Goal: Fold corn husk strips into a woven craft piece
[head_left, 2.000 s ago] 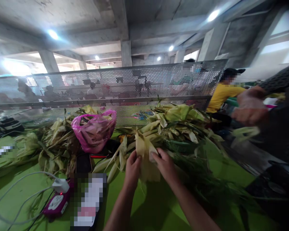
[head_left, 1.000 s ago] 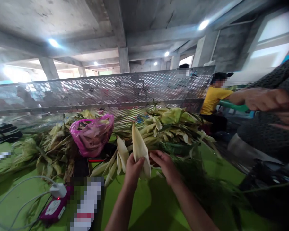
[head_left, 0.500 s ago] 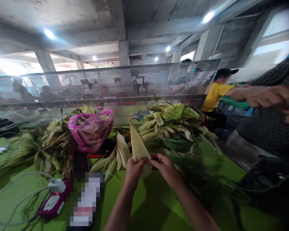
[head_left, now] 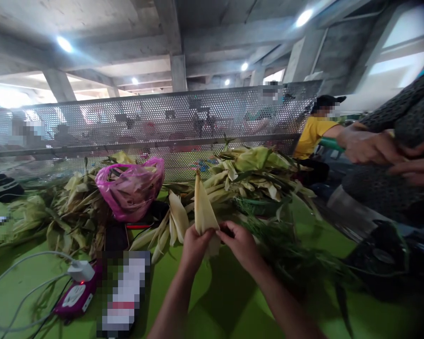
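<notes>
Above the green tabletop [head_left: 215, 294], the left hand [head_left: 195, 244] grips a pale-yellow, pointed corn husk [head_left: 204, 209], tip upward, while the right hand [head_left: 239, 241] pinches its lower right edge, seemingly mid-fold, the next move probably needing a steady hold.

Head view, single. Position: above and behind the left hand [head_left: 194, 245] and right hand [head_left: 238, 238], both near, below centre. Facing: forward and down over the counter [head_left: 219, 306], mesh screen [head_left: 155, 125] farther off. Upper margin: ceiling [head_left: 102, 28].
</notes>
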### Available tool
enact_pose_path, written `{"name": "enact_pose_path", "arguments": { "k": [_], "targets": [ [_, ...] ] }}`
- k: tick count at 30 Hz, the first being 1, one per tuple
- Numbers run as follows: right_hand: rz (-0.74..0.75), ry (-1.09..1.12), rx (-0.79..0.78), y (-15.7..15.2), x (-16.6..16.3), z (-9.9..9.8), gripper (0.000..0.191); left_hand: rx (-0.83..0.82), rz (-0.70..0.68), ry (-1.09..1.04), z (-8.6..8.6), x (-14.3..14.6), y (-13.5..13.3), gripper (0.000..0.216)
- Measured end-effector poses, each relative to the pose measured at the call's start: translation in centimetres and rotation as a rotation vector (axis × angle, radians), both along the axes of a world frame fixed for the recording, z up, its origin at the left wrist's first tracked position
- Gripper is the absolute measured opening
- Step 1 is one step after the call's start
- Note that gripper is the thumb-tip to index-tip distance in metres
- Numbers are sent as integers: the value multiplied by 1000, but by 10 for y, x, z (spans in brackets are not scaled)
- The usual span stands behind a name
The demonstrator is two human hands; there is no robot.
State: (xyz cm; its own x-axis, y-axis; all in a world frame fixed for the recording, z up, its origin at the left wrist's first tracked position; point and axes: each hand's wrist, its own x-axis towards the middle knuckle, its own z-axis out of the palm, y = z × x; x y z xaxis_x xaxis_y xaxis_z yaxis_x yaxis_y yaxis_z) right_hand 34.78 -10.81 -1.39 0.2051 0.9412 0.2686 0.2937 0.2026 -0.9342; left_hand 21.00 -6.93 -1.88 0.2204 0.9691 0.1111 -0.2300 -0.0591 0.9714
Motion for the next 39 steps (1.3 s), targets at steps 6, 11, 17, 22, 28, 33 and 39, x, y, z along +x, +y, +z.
{"name": "enact_pose_path", "arguments": {
  "k": [6,11,17,22,28,33,39],
  "targets": [
    [-42,-104,-22,0,2,2,25,64,-48,42,-3,-2,1,28],
    [-86,-216,-18,-2,1,5,22,104,-5,77,-3,0,0,26],
    [-155,-299,4,-2,-2,5,17,112,-14,63,-1,1,-3,25],
    [-59,-147,13,-1,0,0,22,112,-3,65,0,0,-4,26],
    [-14,-111,4,0,2,0,21,166,-31,127,0,-2,-4,22],
    [-71,-204,-9,0,2,2,19,197,-50,178,1,-3,-5,21],
    [-102,-131,-16,5,3,-3,12,190,-112,173,5,-2,-10,22]
  ]
}}
